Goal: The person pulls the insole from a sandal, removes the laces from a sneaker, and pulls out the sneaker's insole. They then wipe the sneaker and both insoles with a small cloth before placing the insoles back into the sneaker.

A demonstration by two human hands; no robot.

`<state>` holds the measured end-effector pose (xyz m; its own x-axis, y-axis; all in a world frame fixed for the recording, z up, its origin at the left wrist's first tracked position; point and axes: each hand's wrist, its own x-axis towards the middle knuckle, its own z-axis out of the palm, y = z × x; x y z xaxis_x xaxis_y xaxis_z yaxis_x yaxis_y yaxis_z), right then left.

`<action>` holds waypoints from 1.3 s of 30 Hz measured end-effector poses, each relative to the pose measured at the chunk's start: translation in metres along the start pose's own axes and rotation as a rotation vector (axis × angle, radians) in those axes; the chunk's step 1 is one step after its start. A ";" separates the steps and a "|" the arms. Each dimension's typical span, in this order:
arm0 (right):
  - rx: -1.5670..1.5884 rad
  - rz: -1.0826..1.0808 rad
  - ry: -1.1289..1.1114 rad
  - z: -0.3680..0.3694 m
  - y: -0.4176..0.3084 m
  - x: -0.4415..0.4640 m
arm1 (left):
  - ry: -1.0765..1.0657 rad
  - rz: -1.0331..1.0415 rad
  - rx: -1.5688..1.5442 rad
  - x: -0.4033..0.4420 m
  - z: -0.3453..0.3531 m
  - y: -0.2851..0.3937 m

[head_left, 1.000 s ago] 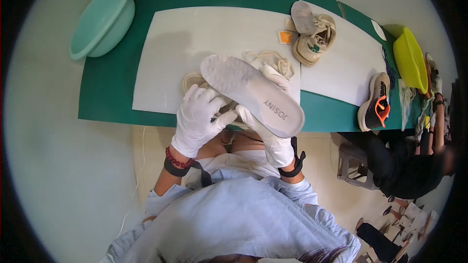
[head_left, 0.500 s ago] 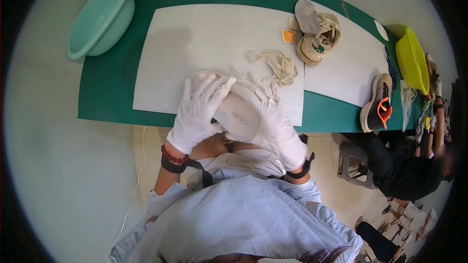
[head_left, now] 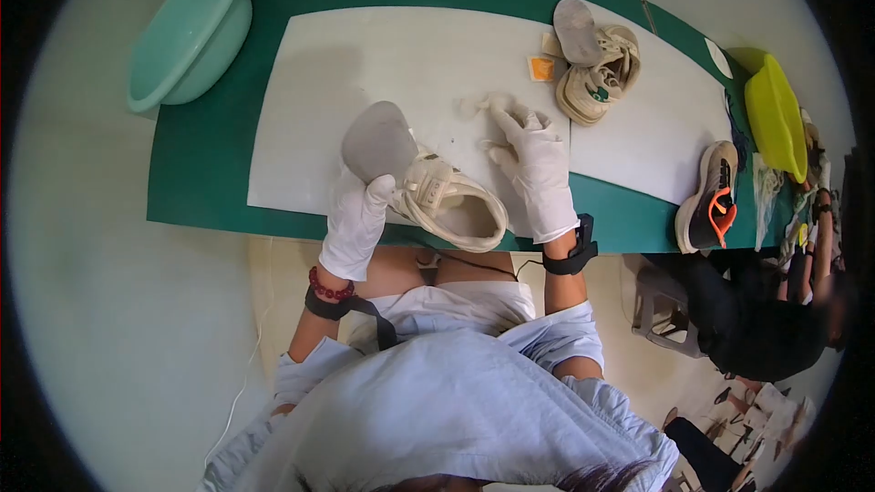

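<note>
My left hand [head_left: 357, 223], in a white glove, pinches a grey insole [head_left: 378, 141] near its lower end, tilted up over the board. Right beside it, a cream sneaker [head_left: 451, 205] without laces lies at the board's near edge, its opening toward me. My right hand [head_left: 536, 173], also gloved, reaches over the cream shoelaces [head_left: 469, 107] with thumb and fingers apart. Most of the laces are hidden beneath that hand. Farther back to the right stands the other cream sneaker [head_left: 597, 82], with a second grey insole [head_left: 576, 32] leaning on it.
White boards [head_left: 310, 64] cover part of the green table [head_left: 205, 164]. An orange-and-white packet [head_left: 541, 68] lies near the far sneaker. A mint basin [head_left: 196, 36] is at left; a yellow basin [head_left: 775, 118] and a black-and-orange sneaker [head_left: 709, 200] are at right, near a seated person [head_left: 756, 310].
The sneaker, now visible, rests at the board's edge. The insole has turned, its grey side showing in my left hand. My right hand has moved away, up and right, onto the laces.
</note>
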<state>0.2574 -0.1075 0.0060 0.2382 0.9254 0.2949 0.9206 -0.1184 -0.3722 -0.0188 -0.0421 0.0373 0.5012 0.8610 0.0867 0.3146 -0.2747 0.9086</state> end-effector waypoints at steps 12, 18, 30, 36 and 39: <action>1.048 0.577 0.200 -0.097 -0.023 -0.015 | 0.192 0.267 0.024 0.009 0.026 0.017; 1.043 0.131 0.128 -0.169 -0.039 -0.045 | 0.425 0.382 0.107 0.020 0.043 0.017; 0.898 0.148 -0.384 -0.109 -0.075 -0.032 | -0.066 0.150 0.494 0.005 0.012 0.064; 0.587 0.164 -0.189 -0.102 -0.098 -0.027 | 0.025 0.223 0.450 0.006 0.032 0.038; 0.495 0.004 -0.105 -0.082 -0.102 -0.026 | 0.019 0.320 0.572 0.008 0.026 0.041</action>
<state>0.1826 -0.1495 0.1084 0.1854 0.9596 0.2118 0.6567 0.0394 -0.7531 0.0190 -0.0575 0.0652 0.6286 0.7051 0.3282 0.5341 -0.6981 0.4768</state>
